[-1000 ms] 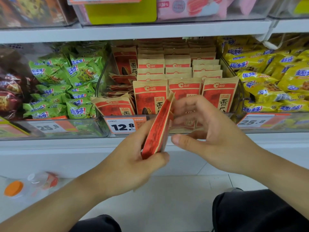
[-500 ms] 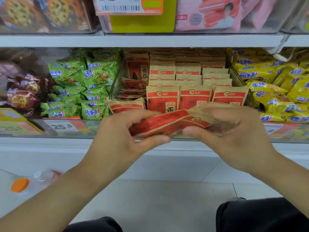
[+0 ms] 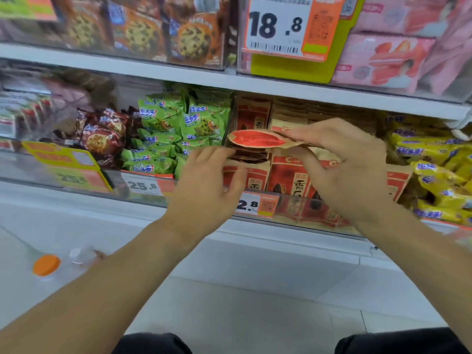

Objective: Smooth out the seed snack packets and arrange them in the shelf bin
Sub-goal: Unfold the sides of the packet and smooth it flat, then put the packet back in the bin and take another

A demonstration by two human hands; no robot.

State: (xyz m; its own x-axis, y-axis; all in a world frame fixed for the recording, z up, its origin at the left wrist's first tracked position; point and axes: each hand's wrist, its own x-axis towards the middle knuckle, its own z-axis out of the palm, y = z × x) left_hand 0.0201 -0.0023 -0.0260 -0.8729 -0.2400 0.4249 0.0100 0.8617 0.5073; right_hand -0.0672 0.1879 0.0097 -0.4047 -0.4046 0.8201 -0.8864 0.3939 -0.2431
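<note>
My right hand (image 3: pixel 350 172) pinches a red and tan seed packet (image 3: pixel 255 139) by its right end and holds it flat, bottom end leftward, above the clear shelf bin (image 3: pixel 288 208). Upright seed packets (image 3: pixel 291 180) stand in rows in that bin, and several more lie flat in a stack (image 3: pixel 249 155) at its left side. My left hand (image 3: pixel 207 185) hovers with relaxed fingers at the bin's front left corner, its fingertips near the flat stack, holding nothing.
Green cookie packets (image 3: pixel 173 134) fill the bin to the left, yellow ones (image 3: pixel 434 169) the bin to the right. Price tags (image 3: pixel 143 185) hang on the bin fronts. The shelf above carries cookie boxes (image 3: pixel 143 34) and pink packs (image 3: pixel 383 60). An orange-capped bottle (image 3: pixel 47 265) lies on the floor.
My left hand let go of the packet and dropped toward the bin's left front. My right hand carried the packet up and over the bin. The view shifted left and closer.
</note>
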